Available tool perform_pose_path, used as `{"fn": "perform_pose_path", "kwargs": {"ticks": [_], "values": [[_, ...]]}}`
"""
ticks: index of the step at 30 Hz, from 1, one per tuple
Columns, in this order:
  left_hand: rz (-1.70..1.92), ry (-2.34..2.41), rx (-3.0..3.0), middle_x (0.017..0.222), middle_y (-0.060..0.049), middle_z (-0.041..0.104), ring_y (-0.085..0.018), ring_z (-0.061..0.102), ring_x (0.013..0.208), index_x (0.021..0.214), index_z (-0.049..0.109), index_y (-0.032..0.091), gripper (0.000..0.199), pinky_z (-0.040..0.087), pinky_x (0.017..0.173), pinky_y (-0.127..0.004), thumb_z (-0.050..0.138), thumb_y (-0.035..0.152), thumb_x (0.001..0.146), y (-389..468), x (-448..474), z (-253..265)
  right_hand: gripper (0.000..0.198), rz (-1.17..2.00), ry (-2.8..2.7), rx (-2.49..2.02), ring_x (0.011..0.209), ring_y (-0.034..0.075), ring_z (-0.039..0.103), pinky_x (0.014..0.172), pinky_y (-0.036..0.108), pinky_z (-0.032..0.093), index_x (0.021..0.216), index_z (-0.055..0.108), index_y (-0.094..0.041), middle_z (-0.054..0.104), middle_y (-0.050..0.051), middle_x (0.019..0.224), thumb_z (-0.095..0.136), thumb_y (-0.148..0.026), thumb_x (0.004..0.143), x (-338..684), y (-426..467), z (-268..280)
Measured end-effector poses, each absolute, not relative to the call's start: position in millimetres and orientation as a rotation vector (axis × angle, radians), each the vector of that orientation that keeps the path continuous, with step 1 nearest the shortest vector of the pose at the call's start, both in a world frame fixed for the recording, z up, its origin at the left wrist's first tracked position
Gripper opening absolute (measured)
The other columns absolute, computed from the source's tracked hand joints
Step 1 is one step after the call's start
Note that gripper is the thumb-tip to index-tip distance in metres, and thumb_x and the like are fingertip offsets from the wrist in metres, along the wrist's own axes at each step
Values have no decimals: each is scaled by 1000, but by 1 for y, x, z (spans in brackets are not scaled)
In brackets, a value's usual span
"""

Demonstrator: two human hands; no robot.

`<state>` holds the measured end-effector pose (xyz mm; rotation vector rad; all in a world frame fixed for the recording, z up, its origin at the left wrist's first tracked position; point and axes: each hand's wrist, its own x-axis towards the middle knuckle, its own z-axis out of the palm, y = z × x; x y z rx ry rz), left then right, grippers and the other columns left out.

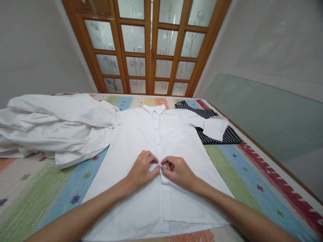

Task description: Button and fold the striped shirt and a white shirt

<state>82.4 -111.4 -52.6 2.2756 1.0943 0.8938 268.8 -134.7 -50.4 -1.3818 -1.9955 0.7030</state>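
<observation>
A white button-up shirt (136, 141) lies spread face up, its collar (154, 109) at the far end. Buttons run down its middle, and the upper ones look fastened. Over the lower front, my left hand (145, 168) pinches the placket edge between thumb and forefinger. Right beside it, my right hand (178, 170) pinches the other edge of the same placket, fingertips nearly touching the left ones. Any button between the fingers is hidden. Below the hands the front edges hang apart slightly.
Another white garment (63, 124) lies bunched on the left, against the shirt's sleeve. A black-and-white striped garment (219, 132) is partly under the right sleeve. Beneath everything is a colourful striped cloth (63, 195). Wooden glass-paned doors (148, 50) stand beyond.
</observation>
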Motion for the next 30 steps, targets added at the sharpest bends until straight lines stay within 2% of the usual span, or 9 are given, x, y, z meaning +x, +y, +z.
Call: {"fn": "perform_pose_path", "kwargs": {"ticks": [7, 15, 30], "values": [[890, 1155, 2301, 85, -5, 61, -21, 53, 86, 81, 59, 20, 2, 44, 79, -37, 60, 19, 83, -113, 84, -51, 11, 875, -1845, -1384, 50, 9, 46, 49, 21, 36, 77, 72, -15, 56, -2, 54, 63, -21, 78, 268, -133, -52], [801, 1080, 2292, 80, -1, 62, -18, 56, 79, 82, 60, 21, 1, 40, 77, -35, 61, 21, 83, -109, 82, -51, 9, 923, -1809, -1357, 49, 8, 45, 49, 20, 36, 74, 72, -15, 57, -3, 53, 64, -20, 75, 269, -133, -56], [787, 1099, 2303, 76, -1, 61, -18, 54, 78, 77, 59, 20, 6, 40, 75, -34, 59, 19, 83, -110, 84, -48, 5, 1081, -1705, -1431, 48, 8, 45, 48, 20, 34, 71, 68, -15, 56, -4, 52, 63, -17, 70, 266, -129, -48]]}}
